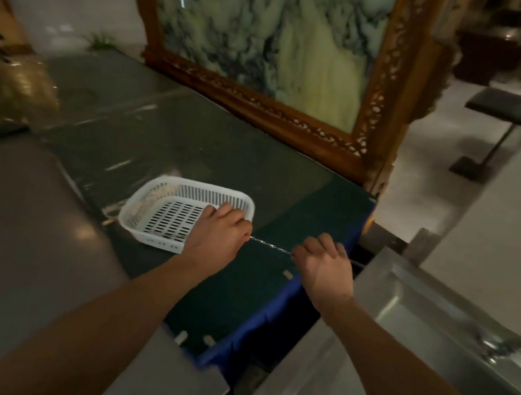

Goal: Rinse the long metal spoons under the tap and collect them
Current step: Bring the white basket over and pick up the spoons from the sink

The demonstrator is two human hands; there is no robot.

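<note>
Both forearms reach forward over the dark green worktop (191, 152). The left hand (217, 236) and the right hand (323, 267) are both clenched, each grasping one end of a long thin twisted metal spoon (270, 245). The spoon lies nearly horizontal, its long axis running left to right, just right of the white slotted plastic basket (181, 191).

One view only, worn on the head, looking forward and steeply down along both forearms. Close in over the dark tabletop (166, 134), basket (146, 199) near centre, metal sink (412, 310) at right, framed panel (386, 80) filling the far side.
</note>
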